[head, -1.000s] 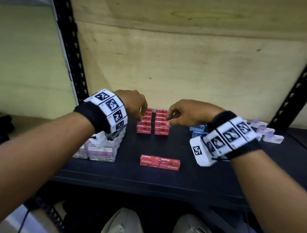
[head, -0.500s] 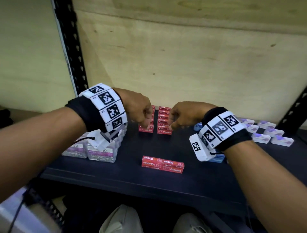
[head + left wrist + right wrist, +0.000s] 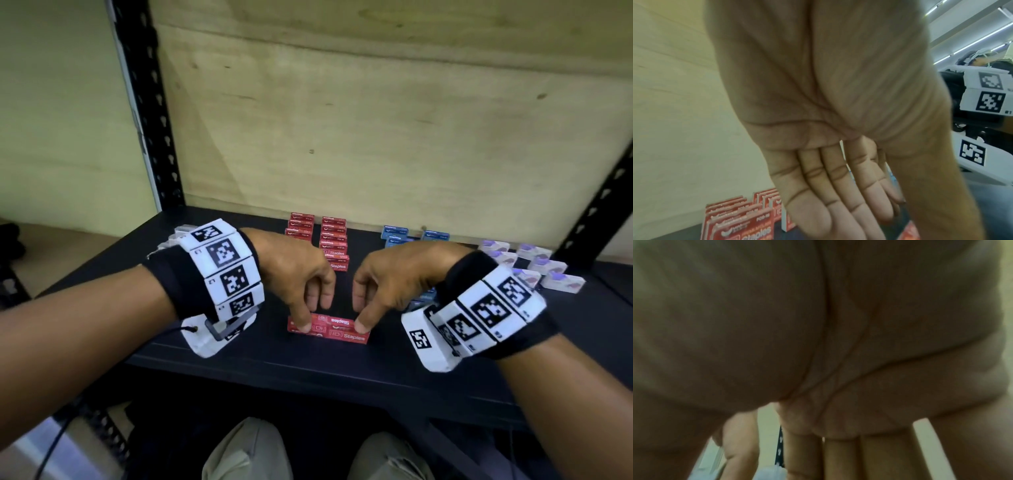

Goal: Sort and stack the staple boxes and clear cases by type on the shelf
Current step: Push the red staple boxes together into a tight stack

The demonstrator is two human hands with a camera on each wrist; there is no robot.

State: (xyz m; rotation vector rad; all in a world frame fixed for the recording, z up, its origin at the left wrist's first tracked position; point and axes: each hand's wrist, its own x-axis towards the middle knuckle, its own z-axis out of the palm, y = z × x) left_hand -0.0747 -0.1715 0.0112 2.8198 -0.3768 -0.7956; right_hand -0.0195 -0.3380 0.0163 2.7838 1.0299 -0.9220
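A flat pair of red staple boxes point(image 3: 337, 329) lies near the front of the black shelf point(image 3: 308, 371). My left hand point(image 3: 310, 313) pinches its left end, thumb on the near edge and fingers behind. At the right end my right hand point(image 3: 359, 313) pinches the same way. Two rows of upright red staple boxes point(image 3: 334, 240) stand at the back. In the left wrist view my left hand's fingers point(image 3: 838, 194) reach down, with the red rows point(image 3: 742, 224) beyond and a red box corner point(image 3: 909, 232) by the thumb. The right wrist view is dark palm only.
Blue staple boxes point(image 3: 395, 233) stand right of the red rows, partly behind my right hand. Clear cases with purple contents point(image 3: 548, 267) sit at the far right. More clear cases point(image 3: 176, 234) peek out behind my left wrist. Black uprights point(image 3: 150, 120) and a plywood back point(image 3: 376, 137) enclose the shelf.
Both hands left the upright red rows at the back and came forward and down to the flat red boxes near the shelf's front, taking hold of their ends.
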